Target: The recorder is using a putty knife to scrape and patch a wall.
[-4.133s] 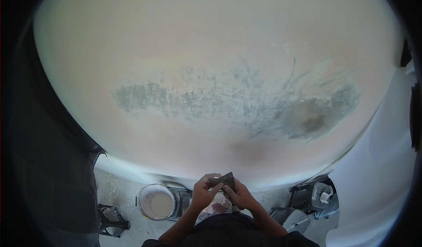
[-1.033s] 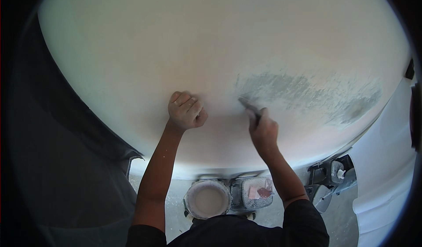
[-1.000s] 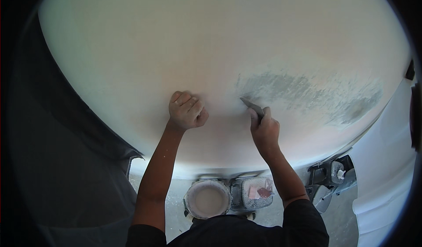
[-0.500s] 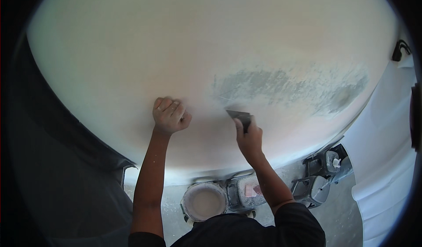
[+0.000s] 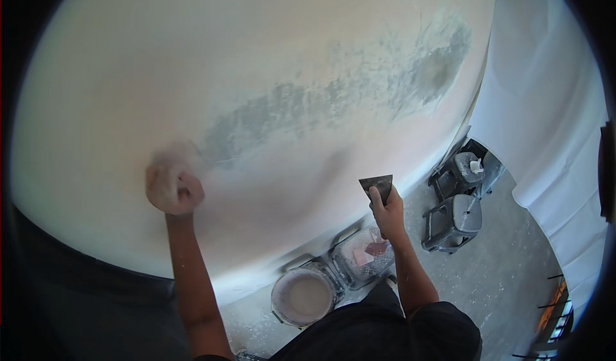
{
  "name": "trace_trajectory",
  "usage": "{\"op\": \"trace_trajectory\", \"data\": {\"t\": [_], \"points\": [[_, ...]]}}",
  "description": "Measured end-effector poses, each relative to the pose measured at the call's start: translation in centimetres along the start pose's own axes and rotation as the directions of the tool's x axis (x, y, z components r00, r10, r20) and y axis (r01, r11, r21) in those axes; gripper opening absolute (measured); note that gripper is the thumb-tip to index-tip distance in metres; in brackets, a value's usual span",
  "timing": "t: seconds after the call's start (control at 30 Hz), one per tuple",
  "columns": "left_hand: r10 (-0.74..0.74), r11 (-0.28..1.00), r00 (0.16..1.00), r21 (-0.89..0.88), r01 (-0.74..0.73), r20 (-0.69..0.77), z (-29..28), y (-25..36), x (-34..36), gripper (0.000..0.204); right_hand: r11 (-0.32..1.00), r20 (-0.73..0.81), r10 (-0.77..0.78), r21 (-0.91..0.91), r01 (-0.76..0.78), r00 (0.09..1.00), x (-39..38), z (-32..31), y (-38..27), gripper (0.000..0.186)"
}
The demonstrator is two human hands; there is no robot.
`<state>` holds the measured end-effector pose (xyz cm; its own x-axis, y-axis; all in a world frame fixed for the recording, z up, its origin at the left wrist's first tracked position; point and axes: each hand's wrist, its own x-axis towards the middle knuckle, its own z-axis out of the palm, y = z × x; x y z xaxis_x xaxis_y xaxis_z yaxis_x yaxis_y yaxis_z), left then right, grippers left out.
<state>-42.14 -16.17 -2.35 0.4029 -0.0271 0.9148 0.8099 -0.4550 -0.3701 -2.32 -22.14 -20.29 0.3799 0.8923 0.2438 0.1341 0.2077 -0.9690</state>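
Fingers and thumb of the right hand (image 5: 387,216) pinch a scraper (image 5: 380,182) by its narrow end, the thumb lying flat on its near face. It sits right of centre in the frame, a thin dark-grey wedge, its wide straight edge pointing to the top. Any marking on it is too small to make out.

At left, the left hand (image 5: 173,188) is blurred; its fingers look curled inward, but whether they press together or hold something cannot be told.

Behind both spreads a curved pale surface (image 5: 135,72), crossed by a streaky grey patch (image 5: 282,107) that climbs toward the upper right. Half a second ago the scraper was up near the patch's lower edge; now it is lower and farther right, the left hand has shifted left, and the view has swung so that the patch slants.

Along the bottom stand a bucket (image 5: 280,295) of whitish liquid and, just beside it, a spattered stool (image 5: 347,252) bearing pink pieces (image 5: 363,257). Two dark stools (image 5: 466,212) stand lower right, below a hanging white sheet (image 5: 545,104).
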Motion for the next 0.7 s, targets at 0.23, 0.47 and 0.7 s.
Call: {"op": "trace_trajectory", "data": {"t": [0.23,0.47,0.7], "points": [[0.124,0.977,0.987,0.185,-0.104,-0.103,4.4,-0.1,18.3,0.025,0.972,0.067,-0.21,-0.092,0.215,0.975,13.7,-6.2,1.9,0.023],[-0.022,0.721,0.992,0.685,0.101,-0.123,7.2,-2.1,18.7,0.05,0.926,-0.127,-0.373,-0.117,0.359,0.919,22.6,-6.2,1.5,0.027],[-0.225,0.869,0.973,0.441,0.224,-0.052,7.1,-2.6,18.5,0.051,0.885,-0.036,-0.449,-0.153,0.439,0.893,24.5,-7.4,2.8,0.026]]}}
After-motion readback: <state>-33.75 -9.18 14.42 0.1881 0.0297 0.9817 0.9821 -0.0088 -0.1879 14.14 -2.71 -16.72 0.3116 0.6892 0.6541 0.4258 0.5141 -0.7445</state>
